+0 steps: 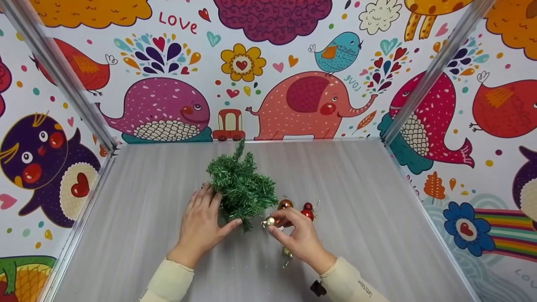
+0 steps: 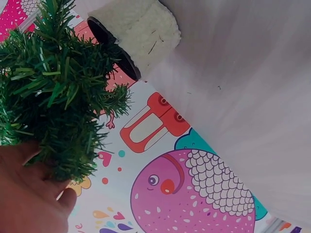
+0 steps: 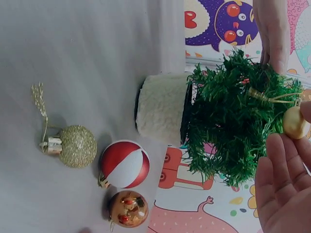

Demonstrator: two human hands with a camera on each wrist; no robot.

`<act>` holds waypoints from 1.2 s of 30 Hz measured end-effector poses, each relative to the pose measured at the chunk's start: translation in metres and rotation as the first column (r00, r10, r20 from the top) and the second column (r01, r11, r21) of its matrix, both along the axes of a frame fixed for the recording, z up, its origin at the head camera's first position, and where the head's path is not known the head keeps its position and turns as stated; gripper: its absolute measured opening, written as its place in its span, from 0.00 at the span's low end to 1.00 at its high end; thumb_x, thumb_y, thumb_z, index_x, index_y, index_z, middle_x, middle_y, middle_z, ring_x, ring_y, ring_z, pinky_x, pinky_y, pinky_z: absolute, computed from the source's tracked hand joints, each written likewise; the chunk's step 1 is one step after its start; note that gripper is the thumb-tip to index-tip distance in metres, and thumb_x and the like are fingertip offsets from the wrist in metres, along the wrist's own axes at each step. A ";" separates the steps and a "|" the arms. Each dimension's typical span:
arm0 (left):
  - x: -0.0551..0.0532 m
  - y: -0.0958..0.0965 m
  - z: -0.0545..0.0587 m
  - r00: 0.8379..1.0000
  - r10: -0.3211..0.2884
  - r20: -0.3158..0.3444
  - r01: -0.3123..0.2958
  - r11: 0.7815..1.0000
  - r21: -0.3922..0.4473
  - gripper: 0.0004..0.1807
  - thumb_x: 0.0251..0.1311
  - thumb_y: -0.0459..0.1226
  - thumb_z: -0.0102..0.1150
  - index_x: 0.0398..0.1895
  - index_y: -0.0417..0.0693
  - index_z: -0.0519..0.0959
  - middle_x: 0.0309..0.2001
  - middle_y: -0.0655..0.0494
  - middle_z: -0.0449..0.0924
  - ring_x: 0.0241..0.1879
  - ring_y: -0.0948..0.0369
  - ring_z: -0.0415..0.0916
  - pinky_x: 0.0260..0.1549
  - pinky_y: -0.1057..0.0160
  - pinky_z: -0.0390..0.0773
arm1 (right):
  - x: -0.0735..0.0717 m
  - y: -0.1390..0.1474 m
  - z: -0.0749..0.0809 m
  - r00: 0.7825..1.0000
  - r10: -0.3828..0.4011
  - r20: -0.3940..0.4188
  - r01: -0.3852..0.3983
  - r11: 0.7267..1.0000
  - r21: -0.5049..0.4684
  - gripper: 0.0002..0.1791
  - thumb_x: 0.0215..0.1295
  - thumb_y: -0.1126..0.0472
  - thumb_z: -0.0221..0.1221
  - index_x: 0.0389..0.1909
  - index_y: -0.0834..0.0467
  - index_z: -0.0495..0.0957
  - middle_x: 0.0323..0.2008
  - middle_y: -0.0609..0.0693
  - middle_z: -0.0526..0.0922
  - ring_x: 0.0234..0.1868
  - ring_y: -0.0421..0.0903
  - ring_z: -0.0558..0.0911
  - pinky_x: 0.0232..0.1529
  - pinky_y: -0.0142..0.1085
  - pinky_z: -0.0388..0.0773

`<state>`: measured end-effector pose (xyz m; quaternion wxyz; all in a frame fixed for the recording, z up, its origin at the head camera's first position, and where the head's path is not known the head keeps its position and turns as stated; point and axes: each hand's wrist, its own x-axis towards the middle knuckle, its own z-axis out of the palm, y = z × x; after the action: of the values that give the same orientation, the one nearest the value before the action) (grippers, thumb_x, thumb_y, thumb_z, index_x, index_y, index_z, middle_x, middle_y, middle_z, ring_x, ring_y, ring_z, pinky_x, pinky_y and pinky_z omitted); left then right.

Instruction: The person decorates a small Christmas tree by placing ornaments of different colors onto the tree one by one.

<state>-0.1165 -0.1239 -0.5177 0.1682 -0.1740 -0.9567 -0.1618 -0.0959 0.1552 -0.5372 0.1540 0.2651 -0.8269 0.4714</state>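
A small green artificial Christmas tree [image 1: 241, 186] stands on the table, its white fuzzy pot [image 3: 163, 107] showing in both wrist views. My left hand [image 1: 201, 222] rests against the tree's left side, fingers extended among the branches and thumb at the front. Just right of the tree, my right hand [image 1: 300, 235] pinches a shiny gold ball ornament [image 3: 294, 122] between thumb and fingers. A gold cord loop [image 3: 279, 97] sticks out from the ornament towards the branches. Whether the loop touches a branch I cannot tell.
Behind the right hand lie a copper ball [image 1: 285, 204] and red balls [image 1: 307, 215]. A gold glitter ball [image 3: 77, 146] and a red-and-white ball [image 3: 125, 164] lie near the pot. A small dark object [image 1: 318, 288] is by the right sleeve. Patterned walls [image 1: 235, 96] border the table.
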 end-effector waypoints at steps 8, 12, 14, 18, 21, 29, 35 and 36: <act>0.001 0.001 0.001 0.993 -0.046 -0.110 0.046 0.999 0.005 0.44 0.55 0.67 0.60 0.56 0.37 0.78 0.59 0.36 0.75 0.67 0.42 0.63 0.69 0.45 0.55 | 0.000 -0.004 0.002 0.999 0.039 0.038 -0.038 0.999 -0.024 0.14 0.62 0.58 0.69 0.48 0.48 0.81 0.40 0.39 0.82 0.34 0.38 0.83 0.35 0.37 0.83; 0.000 0.001 0.002 0.983 -0.067 -0.171 0.069 0.998 0.006 0.41 0.54 0.65 0.63 0.53 0.38 0.79 0.55 0.38 0.77 0.63 0.41 0.69 0.67 0.45 0.59 | 0.000 -0.008 0.004 0.998 0.041 0.054 -0.039 0.999 -0.032 0.14 0.61 0.59 0.70 0.48 0.49 0.82 0.40 0.40 0.82 0.35 0.39 0.83 0.36 0.35 0.83; 0.000 0.001 0.003 0.977 -0.074 -0.199 0.077 0.997 0.009 0.39 0.53 0.64 0.64 0.52 0.39 0.80 0.53 0.40 0.78 0.60 0.42 0.71 0.66 0.45 0.61 | 0.000 -0.010 0.006 0.998 0.039 0.051 -0.038 0.999 -0.034 0.15 0.59 0.61 0.71 0.47 0.52 0.82 0.40 0.41 0.82 0.35 0.40 0.83 0.35 0.36 0.83; -0.001 0.001 0.002 0.967 -0.086 -0.240 0.094 0.995 0.022 0.37 0.51 0.62 0.68 0.50 0.39 0.81 0.49 0.41 0.79 0.56 0.42 0.74 0.63 0.44 0.65 | 0.001 -0.016 0.013 0.999 0.038 0.027 -0.037 0.999 -0.040 0.16 0.56 0.67 0.72 0.46 0.58 0.82 0.39 0.47 0.83 0.34 0.43 0.84 0.34 0.37 0.83; 0.000 0.002 0.002 0.962 -0.096 -0.256 0.109 0.993 0.035 0.36 0.50 0.61 0.70 0.49 0.40 0.81 0.48 0.42 0.80 0.54 0.43 0.75 0.62 0.45 0.67 | 0.005 -0.023 0.025 0.999 0.048 0.025 -0.046 0.997 -0.060 0.16 0.54 0.71 0.72 0.44 0.62 0.82 0.38 0.51 0.84 0.32 0.45 0.84 0.32 0.40 0.84; 0.000 0.004 0.001 0.942 -0.142 -0.305 0.167 0.984 0.056 0.30 0.49 0.58 0.73 0.43 0.43 0.81 0.46 0.47 0.80 0.50 0.47 0.77 0.59 0.47 0.71 | 0.012 -0.035 0.046 0.995 0.051 0.089 -0.042 0.994 -0.101 0.13 0.56 0.69 0.71 0.42 0.63 0.81 0.36 0.51 0.84 0.31 0.44 0.83 0.33 0.39 0.84; 0.002 0.007 0.002 0.903 -0.234 -0.361 0.278 0.958 0.074 0.25 0.45 0.55 0.76 0.37 0.46 0.82 0.43 0.50 0.79 0.49 0.50 0.77 0.57 0.49 0.72 | 0.011 -0.038 0.043 0.988 0.057 0.144 -0.038 0.990 -0.133 0.13 0.56 0.66 0.71 0.42 0.63 0.82 0.36 0.50 0.84 0.32 0.44 0.83 0.34 0.37 0.83; 0.002 0.007 0.003 0.897 -0.245 -0.367 0.291 0.954 0.075 0.25 0.45 0.55 0.76 0.35 0.46 0.82 0.43 0.51 0.79 0.49 0.50 0.77 0.57 0.49 0.72 | 0.011 -0.039 0.043 0.987 0.059 0.152 -0.039 0.990 -0.135 0.13 0.56 0.66 0.71 0.42 0.63 0.82 0.36 0.51 0.84 0.32 0.45 0.83 0.34 0.37 0.83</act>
<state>-0.1143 -0.1165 -0.5148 0.3245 -0.3193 -0.8651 -0.2106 -0.0848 0.1162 -0.4939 0.0944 0.2370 -0.7967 0.5479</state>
